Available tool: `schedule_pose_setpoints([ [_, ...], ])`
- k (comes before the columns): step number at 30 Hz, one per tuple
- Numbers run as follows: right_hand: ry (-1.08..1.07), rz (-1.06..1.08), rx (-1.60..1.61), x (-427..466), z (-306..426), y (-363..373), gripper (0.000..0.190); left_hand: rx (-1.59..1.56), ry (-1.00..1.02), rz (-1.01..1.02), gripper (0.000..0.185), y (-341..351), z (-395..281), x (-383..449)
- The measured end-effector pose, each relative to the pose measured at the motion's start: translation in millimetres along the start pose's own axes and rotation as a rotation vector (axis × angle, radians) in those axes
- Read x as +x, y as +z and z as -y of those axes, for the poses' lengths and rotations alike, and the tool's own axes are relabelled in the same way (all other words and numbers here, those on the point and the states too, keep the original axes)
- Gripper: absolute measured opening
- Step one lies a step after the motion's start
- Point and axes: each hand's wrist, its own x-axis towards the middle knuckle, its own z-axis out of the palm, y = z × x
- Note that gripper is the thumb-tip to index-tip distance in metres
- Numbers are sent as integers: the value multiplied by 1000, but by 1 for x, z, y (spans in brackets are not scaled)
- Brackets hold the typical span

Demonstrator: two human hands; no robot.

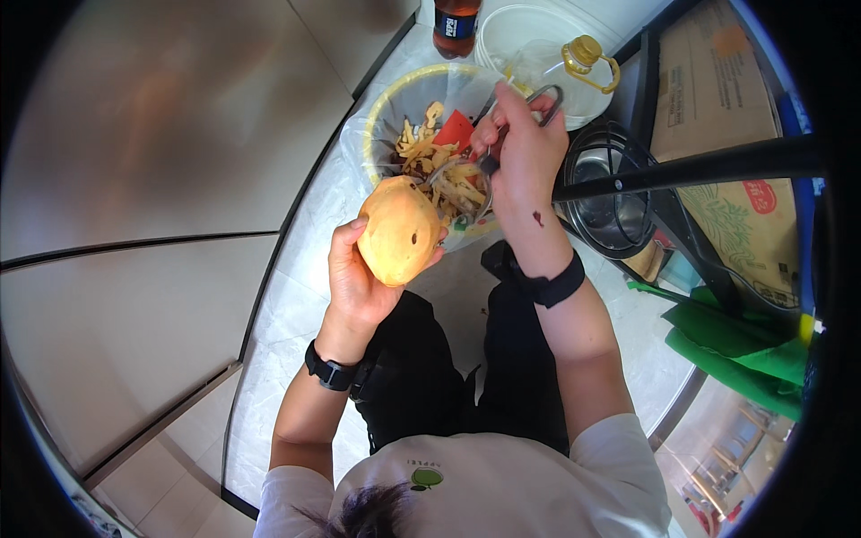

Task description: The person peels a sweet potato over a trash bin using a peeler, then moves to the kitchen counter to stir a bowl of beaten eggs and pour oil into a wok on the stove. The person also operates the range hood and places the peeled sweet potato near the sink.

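My left hand holds a peeled, pale orange root vegetable or fruit, with dark spots on its surface, over the near edge of a waste bin. In my right hand is a metal-handled peeler, partly hidden by the fingers; it is to the right of the peeled piece and apart from it. The bin has a yellow rim and a clear plastic liner. Inside it lie peel strips, a red piece and what looks like a clear plastic container.
Beyond the bin stand a Pepsi bottle, white tubs and a clear jug with a yellow cap. At right are a black metal rack, a metal pot, cardboard boxes and green fabric. Smooth cabinet fronts line the left.
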Motion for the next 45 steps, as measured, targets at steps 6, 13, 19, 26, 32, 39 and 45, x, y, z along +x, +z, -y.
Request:
schedule_pose_setpoints([
  [6, 57, 357, -25, -52, -1, 11, 32, -1, -1, -109, 55, 12, 9, -1],
  [13, 105, -71, -128, 16, -30, -3, 32, -98, -172, 82, 58, 7, 3, -18],
  [19, 16, -92, -91, 24, -29, -14, 33, -216, -61, -58, 61, 1, -1, -15],
  [26, 339, 178, 19, -25, -4, 13, 33, -37, -142, 36, 60, -7, 1, -5],
  [32, 94, 83, -173, 13, -42, -8, 30, 25, -111, 17, 60, 11, 1, -25],
  [39, -295, 130, -86, 20, -30, -18, 31, -269, -111, 4, 62, 4, -14, -21],
  [45, -795, 286, -1275, 21, -34, -33, 30, -282, -83, -40, 60, 2, -24, -21],
])
